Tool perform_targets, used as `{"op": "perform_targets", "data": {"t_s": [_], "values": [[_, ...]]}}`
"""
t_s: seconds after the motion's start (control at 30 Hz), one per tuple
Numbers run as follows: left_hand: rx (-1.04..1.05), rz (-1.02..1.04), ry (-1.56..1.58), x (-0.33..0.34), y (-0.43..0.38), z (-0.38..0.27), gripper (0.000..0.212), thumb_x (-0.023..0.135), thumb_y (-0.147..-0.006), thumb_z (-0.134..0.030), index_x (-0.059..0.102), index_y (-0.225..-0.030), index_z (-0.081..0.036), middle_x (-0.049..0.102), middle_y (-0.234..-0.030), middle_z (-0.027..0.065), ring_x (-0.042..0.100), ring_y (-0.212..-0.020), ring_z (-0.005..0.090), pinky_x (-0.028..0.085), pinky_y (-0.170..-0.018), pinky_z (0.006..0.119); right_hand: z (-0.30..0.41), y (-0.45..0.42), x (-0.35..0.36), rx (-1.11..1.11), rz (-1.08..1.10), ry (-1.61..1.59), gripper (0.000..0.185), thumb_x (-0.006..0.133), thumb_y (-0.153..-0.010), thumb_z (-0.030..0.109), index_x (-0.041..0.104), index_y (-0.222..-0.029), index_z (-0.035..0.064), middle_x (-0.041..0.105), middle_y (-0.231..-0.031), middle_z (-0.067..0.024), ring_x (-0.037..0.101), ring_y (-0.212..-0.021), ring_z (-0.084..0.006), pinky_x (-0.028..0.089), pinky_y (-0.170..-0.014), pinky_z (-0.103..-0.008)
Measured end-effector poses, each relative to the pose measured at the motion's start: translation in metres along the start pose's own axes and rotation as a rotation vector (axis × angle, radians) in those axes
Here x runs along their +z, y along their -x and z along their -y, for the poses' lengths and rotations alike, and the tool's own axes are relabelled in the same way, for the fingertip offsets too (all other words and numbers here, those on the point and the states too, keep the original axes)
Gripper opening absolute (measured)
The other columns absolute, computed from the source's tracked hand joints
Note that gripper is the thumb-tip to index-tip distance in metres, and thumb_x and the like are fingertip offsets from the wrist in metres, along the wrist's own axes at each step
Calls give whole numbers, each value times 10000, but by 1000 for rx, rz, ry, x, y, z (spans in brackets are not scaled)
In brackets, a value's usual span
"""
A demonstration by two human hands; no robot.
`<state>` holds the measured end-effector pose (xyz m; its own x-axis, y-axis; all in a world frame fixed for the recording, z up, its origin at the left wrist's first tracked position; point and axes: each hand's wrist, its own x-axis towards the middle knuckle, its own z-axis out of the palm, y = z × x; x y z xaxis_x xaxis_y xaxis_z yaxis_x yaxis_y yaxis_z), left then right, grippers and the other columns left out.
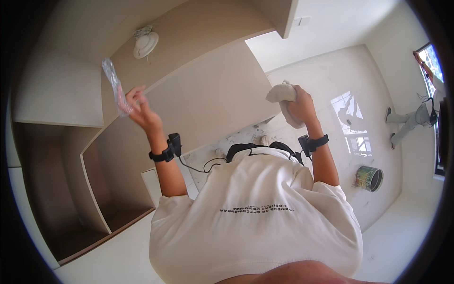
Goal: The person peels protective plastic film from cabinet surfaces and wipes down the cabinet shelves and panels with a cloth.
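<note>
My left hand (146,115) is raised before the cabinet, its fingers partly spread and slightly blurred. A crumpled strip of clear plastic film (112,78) stands up from it, seemingly held at the fingers. In my right hand (303,106) is a folded pale grey cloth (282,94), gripped so that part of it hangs below the palm. Between the two hands lies a broad beige cabinet panel (212,96). A white round fitting (145,45), perhaps a lamp, is beyond my left hand, with a patterned piece behind it.
Open dark-lined cabinet compartments (53,184) are at the left. A paint bucket (369,178) stands on the glossy floor at the right. Another person (413,117) is by the window (431,71) at the far right. Black wrist devices (170,148) with cables are on both my wrists.
</note>
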<state>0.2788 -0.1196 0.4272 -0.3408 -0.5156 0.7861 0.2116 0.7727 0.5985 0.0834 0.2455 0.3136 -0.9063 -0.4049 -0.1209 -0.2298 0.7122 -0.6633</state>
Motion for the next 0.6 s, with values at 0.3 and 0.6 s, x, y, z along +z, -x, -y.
{"op": "perform_targets", "data": {"t_s": [0.3, 0.6], "values": [[29, 300, -342, 191, -29, -8, 602, 585, -927, -343, 402, -1376, 14, 581, -1238, 195, 523, -1140, 350, 354, -1014, 461, 47, 11, -134, -318, -546, -269, 444, 674, -741, 15, 589, -1174, 59, 640, -1094, -163, 594, -1036, -361, 470, -912, -408], [-10, 265, -645, 201, -33, -6, 601, 592, -900, -408, 495, -1289, 40, 625, -1203, 201, 569, -1074, 400, 455, -921, 467, -35, -14, -90, -208, -411, -401, 415, 699, -714, 2, 621, -1120, 39, 665, -1050, -153, 645, -1002, -294, 477, -911, -354]]}}
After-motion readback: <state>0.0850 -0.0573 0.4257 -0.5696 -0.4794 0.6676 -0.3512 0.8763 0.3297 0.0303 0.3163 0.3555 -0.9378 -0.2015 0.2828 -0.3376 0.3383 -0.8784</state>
